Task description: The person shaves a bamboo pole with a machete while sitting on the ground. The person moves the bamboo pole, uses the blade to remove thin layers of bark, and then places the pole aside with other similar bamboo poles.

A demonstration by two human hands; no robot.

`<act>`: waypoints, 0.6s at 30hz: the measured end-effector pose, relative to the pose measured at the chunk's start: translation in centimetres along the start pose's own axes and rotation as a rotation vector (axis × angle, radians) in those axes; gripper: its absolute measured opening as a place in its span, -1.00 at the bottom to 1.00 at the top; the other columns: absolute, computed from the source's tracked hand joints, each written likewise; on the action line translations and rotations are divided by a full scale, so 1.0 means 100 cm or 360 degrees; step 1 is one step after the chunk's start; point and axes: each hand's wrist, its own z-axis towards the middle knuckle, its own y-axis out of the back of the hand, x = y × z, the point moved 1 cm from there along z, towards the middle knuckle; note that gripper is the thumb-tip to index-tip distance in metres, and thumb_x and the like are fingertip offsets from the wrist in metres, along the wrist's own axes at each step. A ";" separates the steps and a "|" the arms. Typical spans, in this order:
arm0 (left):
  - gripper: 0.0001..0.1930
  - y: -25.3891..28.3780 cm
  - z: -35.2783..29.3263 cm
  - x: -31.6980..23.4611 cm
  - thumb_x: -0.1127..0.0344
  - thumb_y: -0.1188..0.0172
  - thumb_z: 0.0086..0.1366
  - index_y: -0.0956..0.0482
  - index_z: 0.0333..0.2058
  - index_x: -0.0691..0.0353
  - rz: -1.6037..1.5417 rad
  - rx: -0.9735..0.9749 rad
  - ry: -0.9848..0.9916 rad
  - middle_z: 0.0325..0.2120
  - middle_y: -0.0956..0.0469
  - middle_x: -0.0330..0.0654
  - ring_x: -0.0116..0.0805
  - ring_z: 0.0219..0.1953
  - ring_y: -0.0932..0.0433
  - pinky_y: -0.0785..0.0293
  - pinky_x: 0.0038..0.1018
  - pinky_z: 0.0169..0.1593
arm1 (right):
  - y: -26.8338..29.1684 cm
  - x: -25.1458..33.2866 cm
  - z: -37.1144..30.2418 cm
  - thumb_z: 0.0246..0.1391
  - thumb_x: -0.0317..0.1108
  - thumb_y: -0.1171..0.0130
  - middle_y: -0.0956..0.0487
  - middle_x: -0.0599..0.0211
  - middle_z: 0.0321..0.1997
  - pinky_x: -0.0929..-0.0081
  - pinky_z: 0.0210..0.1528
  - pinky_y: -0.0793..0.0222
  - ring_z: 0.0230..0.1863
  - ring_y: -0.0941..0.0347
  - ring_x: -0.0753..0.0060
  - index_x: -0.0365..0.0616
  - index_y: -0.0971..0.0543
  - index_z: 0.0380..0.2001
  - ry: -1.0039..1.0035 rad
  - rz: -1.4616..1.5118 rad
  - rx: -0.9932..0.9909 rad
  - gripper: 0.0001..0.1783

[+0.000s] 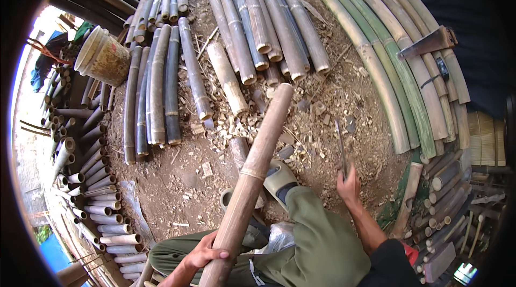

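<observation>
A thick brown bamboo pole (252, 171) slants from my lap up to the middle of the floor. My left hand (202, 252) is closed around its near part, thumb over the top. Out to the right, apart from the pole, my right hand (349, 184) grips a long narrow blade (341, 144) pointing away from me. The blade shows nearly edge-on, and its handle is hidden in my fist. Under the pole's middle lies another piece of bamboo (239, 150), partly covered. A pale, shaved bamboo length (228, 78) lies just beyond, among wood chips.
Cut bamboo lengths (269, 23) lie in rows ahead, with more poles (153, 93) at the left. Green and tan poles (376, 66) on the right bear a saw (427, 43) and a small dark strapped device (442, 69). A dirty bucket (103, 57) stands near stacked bamboo (107, 195).
</observation>
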 end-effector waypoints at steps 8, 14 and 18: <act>-0.23 -0.075 0.150 -0.194 0.11 -0.44 0.10 -0.28 0.18 0.35 0.0289 -0.0486 -0.0747 -0.16 -0.52 -0.06 -0.29 -0.14 -0.54 -0.56 -0.30 -0.08 | 0.050 -0.090 -0.045 0.08 -0.43 -0.19 -0.16 -0.37 0.27 -0.08 0.26 -0.19 0.24 -0.20 -0.40 -0.38 0.18 0.45 -0.0530 -0.0095 0.0251 0.02; -0.24 -0.192 0.434 -0.391 0.17 -0.37 0.09 -0.27 0.16 0.53 0.0686 -0.0888 -0.1105 -0.19 -0.58 0.16 -0.12 -0.32 -0.65 -0.67 -0.30 -0.23 | 0.142 -0.198 0.138 -0.01 -0.41 -0.25 -0.20 -0.23 0.24 -0.06 0.27 -0.17 0.27 -0.13 -0.29 -0.34 -0.08 0.38 -0.0408 -0.0121 0.0118 -0.09; -0.01 -0.216 0.638 -0.453 0.19 -0.40 0.04 -0.07 0.39 0.33 0.1404 -0.1280 -0.1325 0.27 -0.23 0.27 0.12 0.24 -0.35 -0.36 -0.17 0.28 | 0.218 -0.291 0.307 0.01 -0.42 -0.23 -0.19 -0.24 0.25 -0.05 0.33 -0.12 0.29 -0.14 -0.34 -0.34 -0.14 0.36 -0.0218 -0.0033 -0.0290 -0.15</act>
